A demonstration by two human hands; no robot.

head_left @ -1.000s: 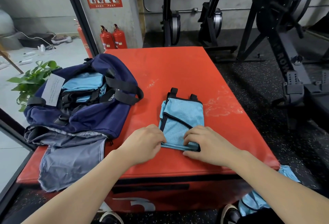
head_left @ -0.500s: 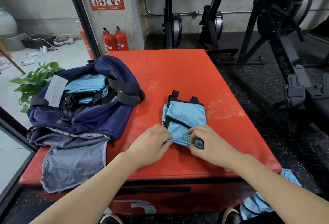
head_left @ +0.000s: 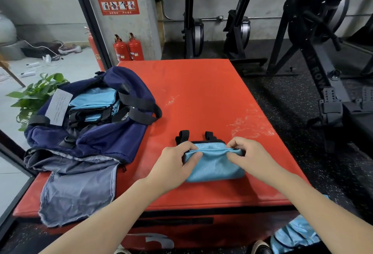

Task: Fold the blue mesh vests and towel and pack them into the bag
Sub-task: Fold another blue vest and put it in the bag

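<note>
Both hands had brought the near edge of the blue mesh vest up and over since a moment before, so the vest was now folded in half and looked short and wide. It lay on the red mat, close to the near edge. The left hand pinched the folded edge at the left end, with thumb and fingers curled on the cloth. The right hand pinched the same edge at the right end. Two black straps stuck out from under the far side of the vest.

The navy bag sat open on the left part of the mat, well apart from the hands. More folded blue vests were stacked inside it. A white paper tag lay on the bag's left side. A gray cloth hung from under the bag over the mat's near edge. Down on the floor by the right arm lay more blue cloth.
</note>
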